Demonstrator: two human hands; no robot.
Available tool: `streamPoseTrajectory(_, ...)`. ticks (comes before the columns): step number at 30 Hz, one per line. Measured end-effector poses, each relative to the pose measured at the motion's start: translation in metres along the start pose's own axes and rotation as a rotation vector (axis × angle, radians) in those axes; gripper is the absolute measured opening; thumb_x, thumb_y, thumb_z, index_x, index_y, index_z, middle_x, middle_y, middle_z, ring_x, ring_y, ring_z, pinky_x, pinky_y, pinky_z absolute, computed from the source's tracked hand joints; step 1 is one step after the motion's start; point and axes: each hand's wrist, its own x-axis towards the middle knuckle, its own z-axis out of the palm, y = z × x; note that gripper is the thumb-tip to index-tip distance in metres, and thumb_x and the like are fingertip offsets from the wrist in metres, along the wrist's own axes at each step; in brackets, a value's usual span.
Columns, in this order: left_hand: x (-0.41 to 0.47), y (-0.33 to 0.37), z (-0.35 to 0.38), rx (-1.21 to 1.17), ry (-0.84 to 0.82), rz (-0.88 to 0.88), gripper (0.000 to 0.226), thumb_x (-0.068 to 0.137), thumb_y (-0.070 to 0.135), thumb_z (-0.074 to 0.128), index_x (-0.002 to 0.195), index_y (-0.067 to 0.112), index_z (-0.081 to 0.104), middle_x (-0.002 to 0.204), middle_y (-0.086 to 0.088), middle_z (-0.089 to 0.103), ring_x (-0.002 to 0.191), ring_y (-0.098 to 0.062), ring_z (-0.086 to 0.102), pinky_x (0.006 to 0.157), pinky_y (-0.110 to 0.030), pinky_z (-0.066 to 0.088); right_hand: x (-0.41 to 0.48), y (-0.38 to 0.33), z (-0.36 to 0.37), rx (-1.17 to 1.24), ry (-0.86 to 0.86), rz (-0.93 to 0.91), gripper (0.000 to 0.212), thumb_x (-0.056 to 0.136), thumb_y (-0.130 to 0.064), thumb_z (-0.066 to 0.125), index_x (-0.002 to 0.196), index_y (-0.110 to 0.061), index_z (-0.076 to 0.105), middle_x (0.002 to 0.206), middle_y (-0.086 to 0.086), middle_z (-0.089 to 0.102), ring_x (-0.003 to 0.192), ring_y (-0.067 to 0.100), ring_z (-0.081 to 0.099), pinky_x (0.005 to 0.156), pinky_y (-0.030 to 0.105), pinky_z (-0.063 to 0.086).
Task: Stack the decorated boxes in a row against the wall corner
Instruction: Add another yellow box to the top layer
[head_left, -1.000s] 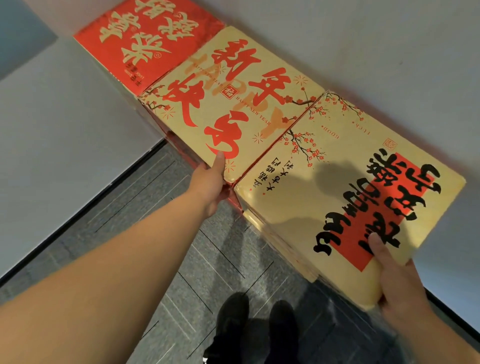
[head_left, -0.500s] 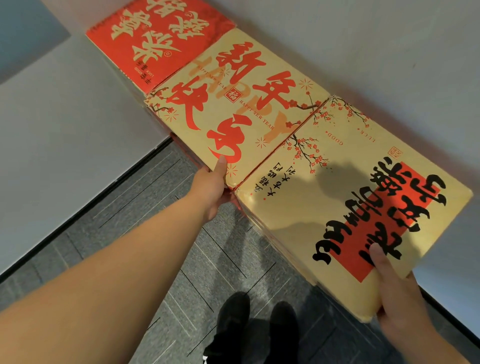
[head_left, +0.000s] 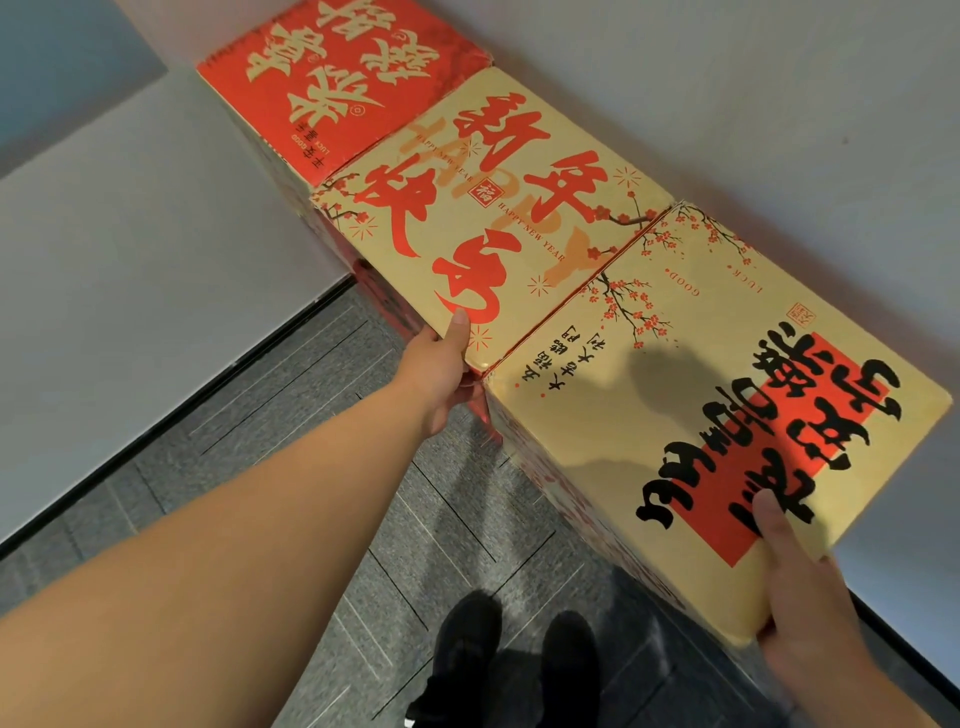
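Wall (head_left: 779, 104), black-lettered box (head_left: 675, 415) beneath right fingers (head_left: 777, 532)

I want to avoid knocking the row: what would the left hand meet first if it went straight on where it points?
The middle gold box: the left hand holds its near corner, thumb on top, so it would likely push that box toward the wall.

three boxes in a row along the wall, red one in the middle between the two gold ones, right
No: the head view shows the red box at the far end of the row along the wall; a gold box sits in the middle.
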Motion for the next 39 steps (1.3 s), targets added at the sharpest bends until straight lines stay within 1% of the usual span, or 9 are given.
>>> streamPoseTrajectory(8, 0.004, 0.004, -0.001, 0.038, -0.037, -0.019, 0.041, 0.102, 0.04, 0.043, 0.127, 0.01, 0.053, 0.111, -0.014, 0.068, 0.087, -0.028, 0.059, 0.077, -0.042, 0.054, -0.001, 0.005, 0.0, 0.014, 0.032, 0.006, 0.073, 0.062, -0.057, 0.069, 0.129, -0.032, 0.056, 0.118, 0.005, 0.069, 0.103, 0.033, 0.064, 0.079, 0.045, 0.052)
streamPoseTrajectory(13, 0.006, 0.004, -0.006, 0.07, -0.065, -0.009, 0.043, 0.101, 0.04, 0.043, 0.128, 0.008, 0.053, 0.119, -0.017, 0.067, 0.092, -0.028, 0.061, 0.077, -0.04, 0.055, 0.004, 0.011, 0.0, -0.024, 0.09, 0.023, 0.12, 0.02, -0.078, 0.081, 0.128, -0.033, 0.057, 0.113, 0.003, 0.072, 0.102, 0.034, 0.066, 0.082, 0.049, 0.053)
streamPoseTrajectory(17, 0.008, 0.003, -0.005, 0.09, -0.047, -0.011, 0.049, 0.1, 0.043, 0.044, 0.128, 0.004, 0.051, 0.121, -0.022, 0.064, 0.088, -0.028, 0.057, 0.071, -0.037, 0.052, 0.003, 0.01, 0.002, 0.004, 0.071, 0.017, 0.087, 0.052, -0.067, 0.073, 0.129, -0.03, 0.057, 0.115, 0.005, 0.071, 0.103, 0.036, 0.064, 0.08, 0.047, 0.053)
streamPoseTrajectory(22, 0.01, 0.007, -0.002, 0.096, -0.055, -0.016, 0.049, 0.1, 0.044, 0.044, 0.128, 0.005, 0.051, 0.113, -0.019, 0.066, 0.085, -0.027, 0.057, 0.064, -0.033, 0.055, 0.006, 0.013, 0.001, -0.009, 0.113, 0.006, 0.107, 0.033, -0.076, 0.078, 0.127, -0.029, 0.059, 0.112, 0.005, 0.071, 0.101, 0.036, 0.065, 0.086, 0.053, 0.052)
streamPoseTrajectory(26, 0.014, 0.01, 0.005, 0.087, -0.075, 0.0, 0.046, 0.1, 0.042, 0.045, 0.128, 0.007, 0.052, 0.119, -0.018, 0.067, 0.091, -0.029, 0.061, 0.09, -0.049, 0.053, 0.004, 0.012, 0.001, 0.018, 0.083, -0.037, 0.08, 0.056, -0.064, 0.072, 0.128, -0.031, 0.058, 0.114, 0.005, 0.071, 0.102, 0.037, 0.065, 0.087, 0.054, 0.051)
streamPoseTrajectory(28, 0.016, 0.01, 0.008, 0.088, -0.062, 0.008, 0.046, 0.1, 0.042, 0.045, 0.129, 0.007, 0.05, 0.118, -0.016, 0.067, 0.091, -0.029, 0.063, 0.091, -0.05, 0.052, 0.004, 0.011, 0.001, 0.025, 0.068, -0.042, 0.074, 0.062, -0.061, 0.07, 0.128, -0.031, 0.058, 0.11, 0.005, 0.071, 0.099, 0.036, 0.065, 0.085, 0.053, 0.052)
streamPoseTrajectory(33, 0.016, 0.001, 0.002, 0.051, -0.028, -0.031, 0.043, 0.101, 0.041, 0.044, 0.129, 0.008, 0.049, 0.114, -0.016, 0.068, 0.086, -0.028, 0.061, 0.08, -0.045, 0.056, 0.006, 0.009, 0.002, 0.05, 0.081, -0.032, 0.049, 0.077, -0.05, 0.068, 0.122, -0.033, 0.061, 0.108, 0.006, 0.071, 0.094, 0.035, 0.066, 0.078, 0.049, 0.054)
streamPoseTrajectory(36, 0.014, -0.002, -0.005, 0.04, -0.032, -0.028, 0.043, 0.101, 0.04, 0.044, 0.128, 0.007, 0.049, 0.102, -0.015, 0.065, 0.076, -0.026, 0.055, 0.061, -0.034, 0.05, 0.008, 0.007, 0.003, 0.062, 0.07, 0.0, 0.052, 0.073, -0.052, 0.069, 0.121, -0.033, 0.062, 0.105, 0.004, 0.073, 0.092, 0.032, 0.067, 0.075, 0.049, 0.055)
streamPoseTrajectory(39, 0.012, -0.002, -0.006, 0.027, -0.039, -0.027, 0.042, 0.101, 0.04, 0.044, 0.127, 0.007, 0.049, 0.095, -0.012, 0.063, 0.069, -0.023, 0.053, 0.056, -0.031, 0.049, 0.008, 0.005, 0.004, 0.063, 0.076, 0.015, 0.056, 0.074, -0.052, 0.069, 0.124, -0.03, 0.061, 0.107, 0.005, 0.072, 0.092, 0.031, 0.067, 0.068, 0.041, 0.054)
